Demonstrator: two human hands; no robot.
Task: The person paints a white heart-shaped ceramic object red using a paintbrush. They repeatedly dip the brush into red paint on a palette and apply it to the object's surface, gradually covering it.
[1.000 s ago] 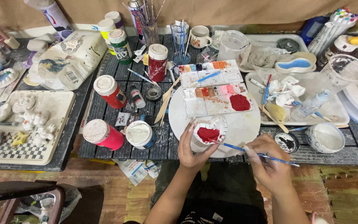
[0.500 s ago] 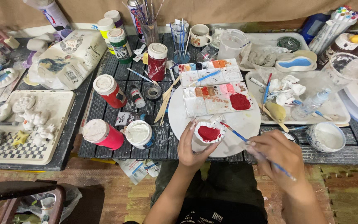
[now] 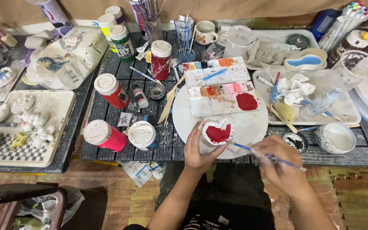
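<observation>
Single head view, looking steeply down, close over cluttered slatted table (image 3: 120,72), lap at bottom

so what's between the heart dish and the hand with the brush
In the head view, only the thin blue brush spans from the right hand to the heart dish, over the white round board.

Your right hand (image 3: 280,164) is motion-blurred; your left hand (image 3: 199,149) hides the heart-shaped dish's (image 3: 218,132) near side.
</observation>
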